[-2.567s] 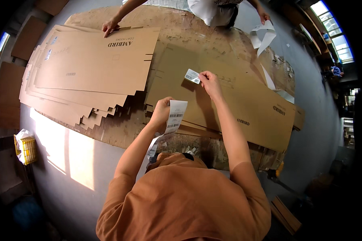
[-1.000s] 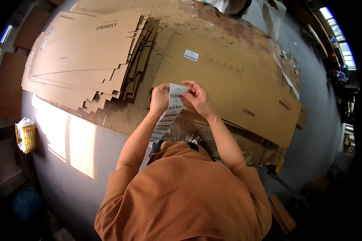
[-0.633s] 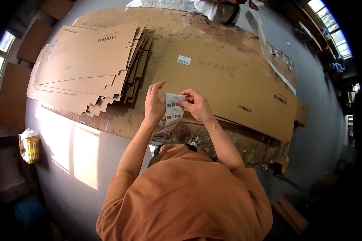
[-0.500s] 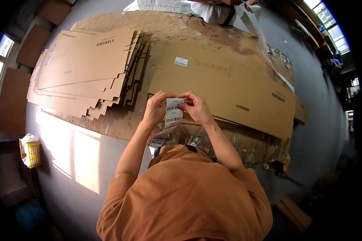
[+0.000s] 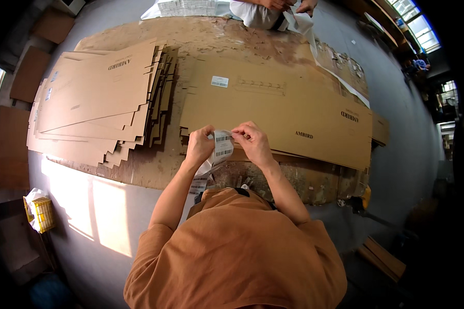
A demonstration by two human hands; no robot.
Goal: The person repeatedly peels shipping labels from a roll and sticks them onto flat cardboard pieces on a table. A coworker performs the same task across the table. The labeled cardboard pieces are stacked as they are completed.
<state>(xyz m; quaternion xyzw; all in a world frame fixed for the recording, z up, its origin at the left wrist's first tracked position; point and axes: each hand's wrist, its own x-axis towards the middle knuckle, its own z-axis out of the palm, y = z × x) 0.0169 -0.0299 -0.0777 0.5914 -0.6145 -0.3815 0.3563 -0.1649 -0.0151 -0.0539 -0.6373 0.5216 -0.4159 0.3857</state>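
Left hand point(image 5: 200, 146) pinches the left edge of the label strip point(image 5: 222, 146); right hand point(image 5: 252, 143) pinches its upper right corner, thumb and forefinger pressed together on the paper. Both hands meet just above the near edge of the flat carton point(image 5: 278, 110), which serves as landmark.

Progress, judged from the layout: 1 white label point(image 5: 219, 81) is stuck on the carton near its far left corner. The strip is off the carton, held in the air; a tail of it hangs below the left hand toward the person's chest. The fingers appear to be working a label free of its backing, so peeling looks under way and placing not yet done.

Pose: both forearms rise from the lower edge, elbows bent, wrists turned inward, hands almost touching.

Left of the carton lies a stack of flat cartons point(image 5: 95, 100) on the table point(image 5: 211, 36). Beyond the carton's far edge, another person's hands point(image 5: 288, 5) handle white paper. Yellow basket point(image 5: 38, 213) stands on the floor, well left of the carton.
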